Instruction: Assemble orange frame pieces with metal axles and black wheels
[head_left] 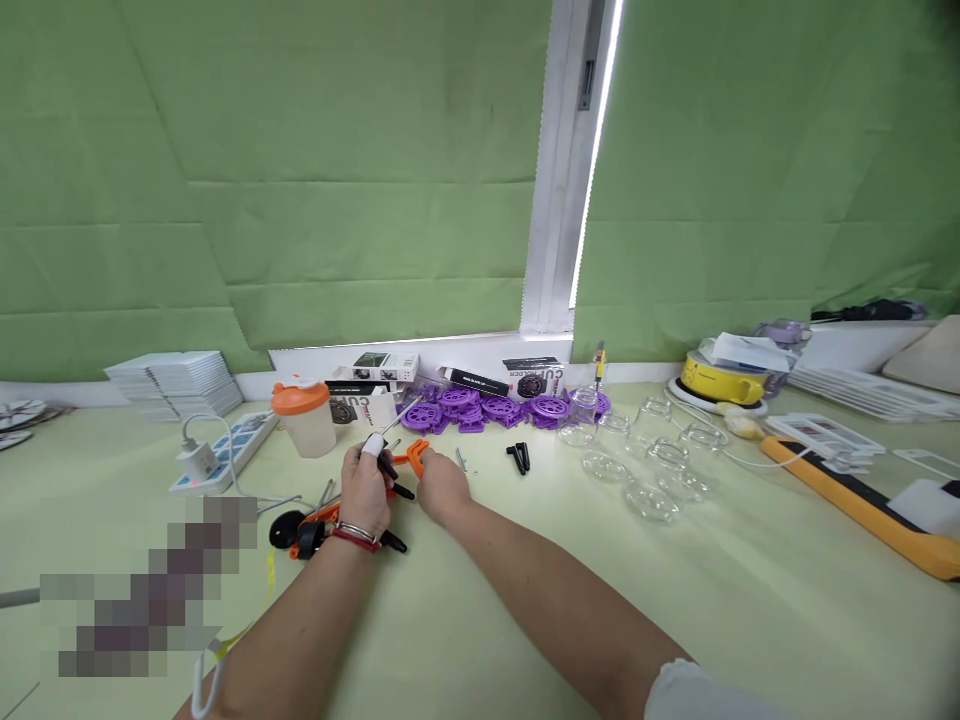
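Note:
My left hand [365,490] is closed around a black plastic part [403,491], whose tapered ends stick out past the fingers. Something white [372,446] shows at its fingertips; whether it is worn or held I cannot tell. Just to the right, my right hand [444,485] pinches an orange plastic piece [417,457] with a looped end, which reaches across toward the left hand. Beside and below my left wrist lie more orange and black parts [309,538] and a round black piece [286,529]. Two black legs [518,458] rest to the right, near small screws [461,460].
Purple spoked parts [480,408] lie along the back, by cup holder boxes [536,380]. An orange-lidded cup [307,415] and a power strip [247,440] stand left. Several clear glass vessels [652,460], a yellow pot [724,380] and an orange-edged tool [847,500] are right.

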